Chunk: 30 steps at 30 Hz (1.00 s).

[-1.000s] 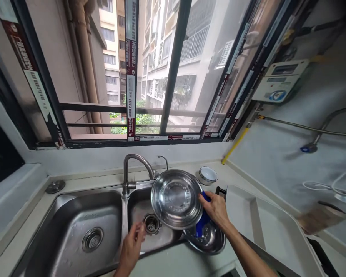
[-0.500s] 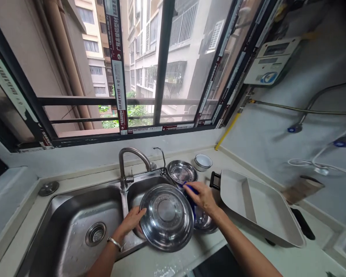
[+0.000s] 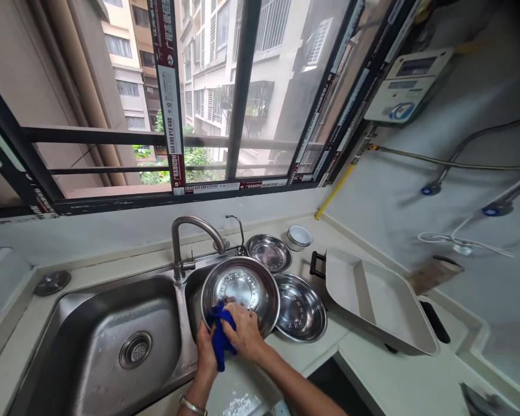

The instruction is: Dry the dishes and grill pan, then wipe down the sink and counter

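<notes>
A shiny stainless steel basin (image 3: 260,294) is tilted with its hollow side toward me, over the small right-hand sink bowl. My left hand (image 3: 206,345) grips its rim at the lower left. Inside the basin, my right hand (image 3: 246,330) presses a bunched blue cloth (image 3: 221,341) against the metal near the left rim. Part of the cloth hangs over the rim past my left hand. Right of the basin, another steel basin (image 3: 301,309) rests on the counter, and a third steel basin (image 3: 269,253) lies behind it.
A double steel sink (image 3: 108,312) with a curved faucet (image 3: 195,222) lies left and behind. A white bowl (image 3: 300,236) stands at the back. A divided grey pan (image 3: 381,294) with black handles occupies the right counter. Water drops (image 3: 242,404) wet the front counter.
The held basin has turned from showing its underside to showing its inside. My right hand has brought the blue cloth from the far right rim into the basin.
</notes>
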Available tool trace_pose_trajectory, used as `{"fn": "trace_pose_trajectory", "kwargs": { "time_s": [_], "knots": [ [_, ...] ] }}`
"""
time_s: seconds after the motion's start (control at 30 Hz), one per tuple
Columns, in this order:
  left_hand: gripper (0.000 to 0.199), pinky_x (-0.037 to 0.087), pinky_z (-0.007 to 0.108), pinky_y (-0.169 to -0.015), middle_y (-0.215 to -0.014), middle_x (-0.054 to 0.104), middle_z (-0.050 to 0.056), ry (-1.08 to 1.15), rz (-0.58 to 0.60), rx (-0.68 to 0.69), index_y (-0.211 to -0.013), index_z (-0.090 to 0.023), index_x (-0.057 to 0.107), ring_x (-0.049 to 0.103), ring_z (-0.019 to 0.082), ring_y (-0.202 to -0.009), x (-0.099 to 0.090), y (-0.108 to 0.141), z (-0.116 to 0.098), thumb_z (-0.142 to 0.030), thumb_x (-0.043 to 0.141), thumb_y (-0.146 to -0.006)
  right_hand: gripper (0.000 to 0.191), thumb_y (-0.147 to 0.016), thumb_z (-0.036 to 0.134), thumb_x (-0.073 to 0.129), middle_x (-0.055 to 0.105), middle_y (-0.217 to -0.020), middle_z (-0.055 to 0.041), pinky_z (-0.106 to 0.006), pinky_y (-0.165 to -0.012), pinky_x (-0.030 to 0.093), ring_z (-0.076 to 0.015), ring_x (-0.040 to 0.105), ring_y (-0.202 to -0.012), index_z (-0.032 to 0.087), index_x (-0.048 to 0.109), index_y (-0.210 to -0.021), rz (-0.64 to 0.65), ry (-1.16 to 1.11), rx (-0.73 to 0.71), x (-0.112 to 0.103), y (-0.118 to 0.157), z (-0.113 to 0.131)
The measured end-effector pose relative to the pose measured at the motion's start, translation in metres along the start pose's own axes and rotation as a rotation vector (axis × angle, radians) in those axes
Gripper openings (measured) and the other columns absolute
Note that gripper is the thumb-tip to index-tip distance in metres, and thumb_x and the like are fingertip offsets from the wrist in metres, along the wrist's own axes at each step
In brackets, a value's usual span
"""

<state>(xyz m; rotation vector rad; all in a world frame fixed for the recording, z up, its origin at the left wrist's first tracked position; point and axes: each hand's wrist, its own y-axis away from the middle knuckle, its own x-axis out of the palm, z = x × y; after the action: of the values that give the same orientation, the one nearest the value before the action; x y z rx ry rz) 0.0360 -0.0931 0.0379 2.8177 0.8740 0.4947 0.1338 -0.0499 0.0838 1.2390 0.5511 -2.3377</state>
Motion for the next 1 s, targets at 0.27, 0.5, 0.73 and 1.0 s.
{"fn": "trace_pose_trajectory", "kwargs": {
  "time_s": [0.27, 0.5, 0.73, 1.0],
  "knots": [
    [0.052, 0.055, 0.039, -0.086, -0.099, 0.073, 0.01, -0.35, -0.048, 0.168, -0.125, -0.016, 0.058, 0.068, 0.027, -0.093, -0.017, 0.0, -0.012, -0.043, 0.056, -0.08, 0.03, -0.087, 0.021, 0.058, 0.057, -0.13, -0.0123, -0.054, -0.096, 0.035, -0.0304, 0.049, -0.115, 0.024, 0.059, -0.117, 0.229, 0.59, -0.345, -0.061, -0.004, -0.061],
    [0.056, 0.06, 0.035, -0.055, -0.108, 0.07, 0.01, 0.067, 0.058, -0.041, -0.122, -0.021, 0.055, 0.07, 0.024, -0.075, -0.003, 0.017, -0.023, -0.037, 0.069, -0.07, 0.033, -0.092, 0.013, 0.045, 0.058, -0.129, -0.0159, -0.053, -0.101, 0.032, -0.0306, 0.047, -0.118, 0.016, 0.059, -0.121, -0.159, 0.696, -0.479, -0.078, -0.072, -0.045],
    [0.059, 0.061, 0.032, -0.056, -0.092, 0.073, 0.005, 0.299, 0.04, -0.156, -0.111, -0.02, 0.057, 0.07, 0.023, -0.074, 0.015, 0.026, -0.021, -0.031, 0.079, -0.058, 0.029, -0.088, 0.021, 0.046, 0.06, -0.116, -0.012, -0.04, -0.091, 0.04, -0.0243, 0.05, -0.104, 0.016, 0.056, -0.115, -0.219, 0.018, -0.24, -0.01, -0.067, 0.02],
    [0.053, 0.057, 0.027, -0.051, -0.082, 0.071, 0.002, 0.248, 0.037, -0.201, -0.104, -0.02, 0.057, 0.067, 0.02, -0.068, -0.003, 0.033, -0.032, -0.023, 0.075, -0.055, 0.025, -0.083, 0.026, 0.057, 0.065, -0.104, -0.0075, -0.033, -0.086, 0.045, -0.0212, 0.059, -0.095, 0.018, 0.059, -0.107, 0.391, -0.009, -0.525, -0.052, -0.054, -0.009]
  ]
}}
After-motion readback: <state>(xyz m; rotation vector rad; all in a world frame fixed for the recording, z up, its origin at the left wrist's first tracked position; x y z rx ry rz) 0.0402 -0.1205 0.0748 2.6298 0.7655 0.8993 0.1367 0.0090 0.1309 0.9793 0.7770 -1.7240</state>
